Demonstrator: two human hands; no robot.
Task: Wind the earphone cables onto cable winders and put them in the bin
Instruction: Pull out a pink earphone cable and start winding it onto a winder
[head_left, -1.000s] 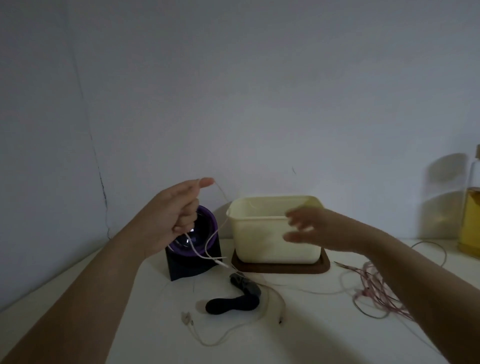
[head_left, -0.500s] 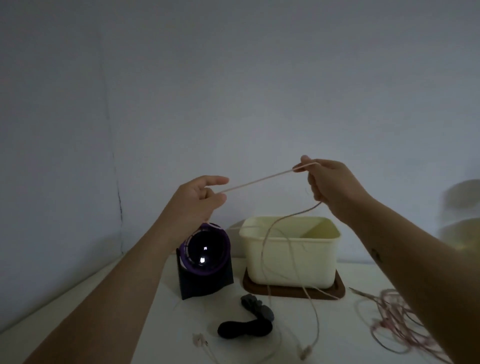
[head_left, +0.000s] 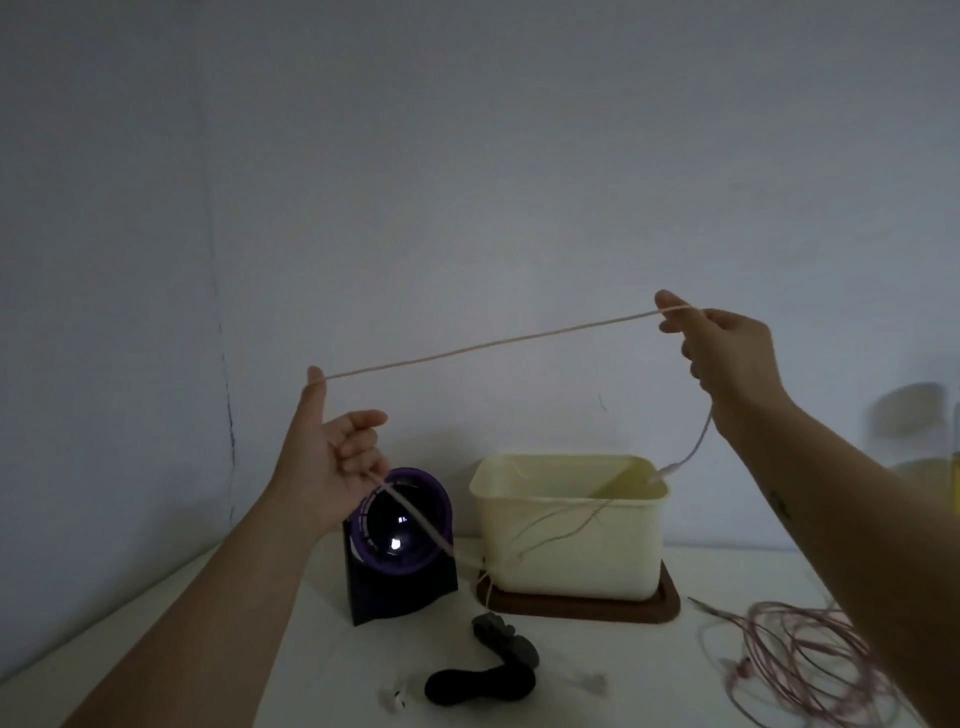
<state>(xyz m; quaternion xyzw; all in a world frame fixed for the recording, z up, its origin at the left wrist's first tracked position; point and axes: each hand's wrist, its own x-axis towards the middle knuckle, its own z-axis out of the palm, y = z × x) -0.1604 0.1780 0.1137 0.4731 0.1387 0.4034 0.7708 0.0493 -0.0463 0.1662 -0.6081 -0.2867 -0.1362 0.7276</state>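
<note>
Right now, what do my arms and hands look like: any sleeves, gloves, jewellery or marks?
Both forearms are bare to the frame's edge, no sleeves showing. The left hand and right hand wear no gloves, rings or watch. A small dark mark sits on the right forearm.

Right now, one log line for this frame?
phase: earphone cable held taut | left hand: grips it | right hand: pinches it | cable winders: on table, untouched | bin: on brown tray

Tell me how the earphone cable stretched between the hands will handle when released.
Probably floppy: the earphone cable runs straight only where the left hand and right hand pull it taut, and droops below each. Likely light, since a fingertip pinch holds it. Its loose strands by the bin could tangle.
</note>
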